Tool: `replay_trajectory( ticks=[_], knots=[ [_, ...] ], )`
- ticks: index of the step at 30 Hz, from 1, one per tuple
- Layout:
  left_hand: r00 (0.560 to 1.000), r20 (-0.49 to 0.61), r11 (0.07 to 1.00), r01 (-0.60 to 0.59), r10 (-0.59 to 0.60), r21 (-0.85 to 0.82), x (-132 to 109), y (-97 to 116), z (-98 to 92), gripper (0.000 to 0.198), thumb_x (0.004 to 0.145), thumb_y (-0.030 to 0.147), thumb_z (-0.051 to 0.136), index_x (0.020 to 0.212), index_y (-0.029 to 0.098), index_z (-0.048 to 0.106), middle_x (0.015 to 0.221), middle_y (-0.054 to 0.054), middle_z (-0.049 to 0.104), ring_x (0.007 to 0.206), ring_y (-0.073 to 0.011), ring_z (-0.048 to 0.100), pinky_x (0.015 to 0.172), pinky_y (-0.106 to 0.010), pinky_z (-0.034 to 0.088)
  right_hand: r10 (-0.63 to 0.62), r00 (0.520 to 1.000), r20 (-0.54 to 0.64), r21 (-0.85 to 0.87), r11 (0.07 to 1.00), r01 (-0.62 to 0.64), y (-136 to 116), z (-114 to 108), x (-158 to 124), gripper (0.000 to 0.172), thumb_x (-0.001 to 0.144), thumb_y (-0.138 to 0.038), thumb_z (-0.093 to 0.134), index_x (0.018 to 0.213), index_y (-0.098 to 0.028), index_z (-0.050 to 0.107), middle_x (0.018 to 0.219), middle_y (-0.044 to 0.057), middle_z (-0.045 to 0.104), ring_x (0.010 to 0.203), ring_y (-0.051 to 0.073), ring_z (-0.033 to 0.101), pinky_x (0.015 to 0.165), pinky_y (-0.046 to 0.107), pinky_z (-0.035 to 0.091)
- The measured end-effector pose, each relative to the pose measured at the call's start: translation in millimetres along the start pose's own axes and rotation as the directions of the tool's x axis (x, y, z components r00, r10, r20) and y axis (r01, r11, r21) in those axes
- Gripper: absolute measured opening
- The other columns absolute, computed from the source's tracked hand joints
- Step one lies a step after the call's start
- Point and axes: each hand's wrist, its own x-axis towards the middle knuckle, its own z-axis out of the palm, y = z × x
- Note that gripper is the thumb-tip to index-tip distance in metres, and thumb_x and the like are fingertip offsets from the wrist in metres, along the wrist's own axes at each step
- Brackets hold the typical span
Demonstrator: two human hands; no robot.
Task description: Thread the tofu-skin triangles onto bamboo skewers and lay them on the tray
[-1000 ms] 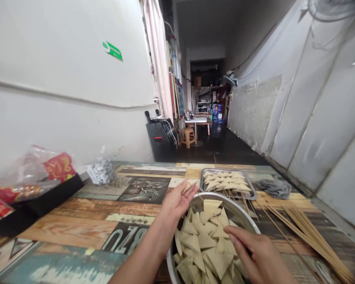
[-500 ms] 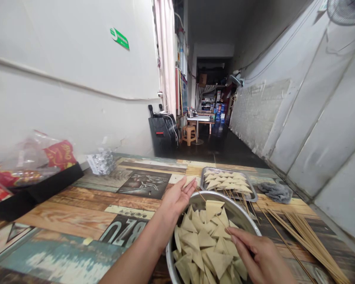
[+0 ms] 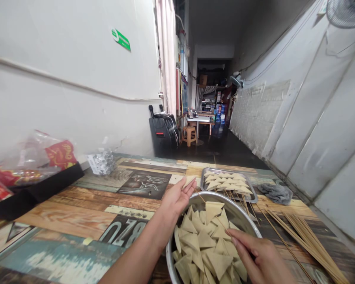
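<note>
My left hand (image 3: 176, 199) is closed on a pale tofu-skin triangle (image 3: 189, 180) above the far left rim of a metal bowl (image 3: 169, 256). A thin bamboo skewer (image 3: 201, 198) runs from that triangle back across the bowl to my right hand (image 3: 256, 250), which pinches it between thumb and fingers. Whether the tip goes through the triangle is hard to make out. Many loose tofu-skin triangles (image 3: 205, 239) fill the bowl beneath both hands.
Beyond the bowl, a metal tray (image 3: 255, 196) holds rows of skewered triangles (image 3: 226, 181). A grey cloth (image 3: 275, 193) lies beside it. Loose bamboo skewers (image 3: 312, 238) spread over the table's right side. At left are a black box (image 3: 56, 179) with snack packets and a clear bag (image 3: 102, 162).
</note>
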Motion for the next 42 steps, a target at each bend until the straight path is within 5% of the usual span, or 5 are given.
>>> replay_trajectory(
  ticks=[42],
  knots=[
    [0.998, 0.057, 0.999, -0.019, 0.016, 0.051, -6.3, -6.5, 1.4, 0.010, 0.078, 0.002, 0.048, 0.084, 0.010, 0.047, 0.094, -0.020, 0.062, 0.085, -0.0242, 0.064, 0.067, -0.032, 0.056, 0.033, 0.998, -0.063, 0.005, 0.999, -0.032, -6.2, 7.9, 2.3, 0.032, 0.087, -0.025, 0.035, 0.100, -0.017, 0.063, 0.088, 0.009, 0.071, 0.078, 0.019, 0.067, 0.067, 0.025, 0.053]
  ],
)
